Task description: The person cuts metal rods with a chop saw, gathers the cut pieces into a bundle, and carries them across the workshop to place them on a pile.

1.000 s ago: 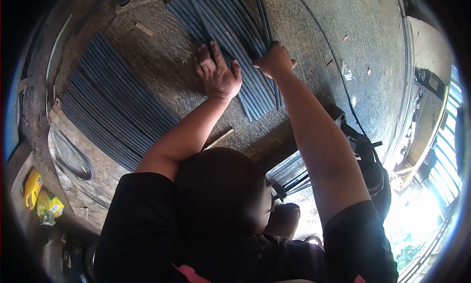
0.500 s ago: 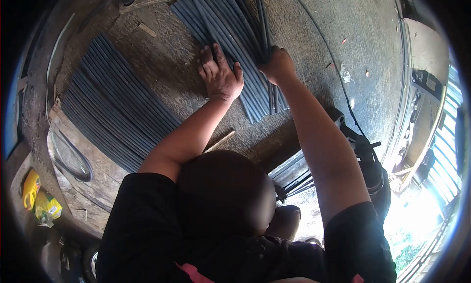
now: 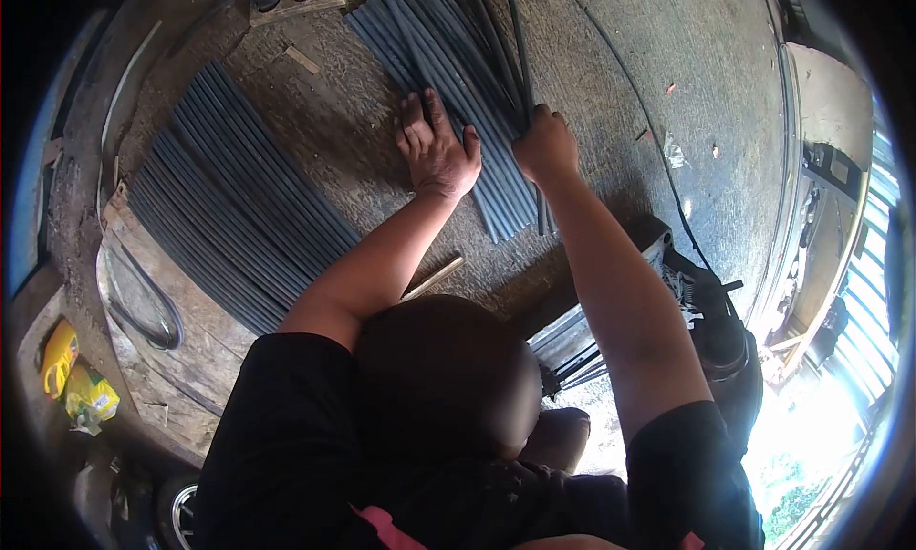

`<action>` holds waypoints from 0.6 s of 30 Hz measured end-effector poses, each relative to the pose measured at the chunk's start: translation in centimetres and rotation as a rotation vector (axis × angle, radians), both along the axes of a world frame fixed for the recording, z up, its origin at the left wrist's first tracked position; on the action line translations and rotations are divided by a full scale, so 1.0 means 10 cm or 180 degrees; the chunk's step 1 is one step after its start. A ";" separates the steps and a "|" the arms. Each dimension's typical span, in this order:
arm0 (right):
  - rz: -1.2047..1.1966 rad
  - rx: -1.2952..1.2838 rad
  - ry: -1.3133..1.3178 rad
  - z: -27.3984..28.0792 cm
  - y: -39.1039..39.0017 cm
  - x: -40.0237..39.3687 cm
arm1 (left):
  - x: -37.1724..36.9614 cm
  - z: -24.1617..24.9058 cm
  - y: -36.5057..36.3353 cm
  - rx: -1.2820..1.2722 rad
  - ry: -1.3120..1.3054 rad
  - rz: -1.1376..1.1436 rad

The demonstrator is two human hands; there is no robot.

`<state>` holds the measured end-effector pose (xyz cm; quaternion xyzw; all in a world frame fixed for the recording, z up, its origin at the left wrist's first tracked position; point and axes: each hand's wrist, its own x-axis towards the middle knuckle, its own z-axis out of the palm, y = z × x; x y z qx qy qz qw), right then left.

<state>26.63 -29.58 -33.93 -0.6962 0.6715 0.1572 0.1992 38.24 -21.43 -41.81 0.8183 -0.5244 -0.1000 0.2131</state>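
Observation:
A bundle of dark rods (image 3: 458, 83) lies at the top centre on the worn wooden surface. My left hand (image 3: 437, 149) rests flat on the bundle's left edge, palm down, with the fingers spread. At the right side of the bundle, my right hand (image 3: 547, 146) is closed around a dark rod; its fingertips are partly hidden. A few rods there lie at a slant apart from the rest. To the left, a wide row of similar rods (image 3: 239, 197) lies side by side, its lower end partly behind my left forearm.
A block with round holes (image 3: 298, 0) sits at the top left. A small wood piece (image 3: 302, 60) lies below it, and a short stick (image 3: 434, 275) near my left forearm. A thin cable (image 3: 634, 83) runs down the right. Yellow packages (image 3: 88, 395) are at the lower left.
My right hand has moved slightly down and right, and the slanted rods near it have shifted. My left hand stays on the bundle. The whole view has shifted a little.

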 end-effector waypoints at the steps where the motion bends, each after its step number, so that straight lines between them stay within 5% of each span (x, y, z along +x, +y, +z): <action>1: -0.0050 -0.0081 0.0037 -0.04 0.01 -0.03 | 0.00 0.00 0.00 -0.0011 -0.0006 0.0000; 14: -0.0589 0.0502 -0.1273 0.03 0.33 -0.33 | 0.18 -0.12 0.14 -0.1218 0.1240 -0.0074; 16: -0.2248 0.1793 -0.2890 0.25 0.45 -0.31 | 0.21 -0.12 0.14 -0.1393 0.1352 -0.0158; 18: -0.2612 0.1859 -0.3249 0.33 0.55 -0.30 | 0.21 -0.12 0.14 -0.1271 0.1198 -0.0232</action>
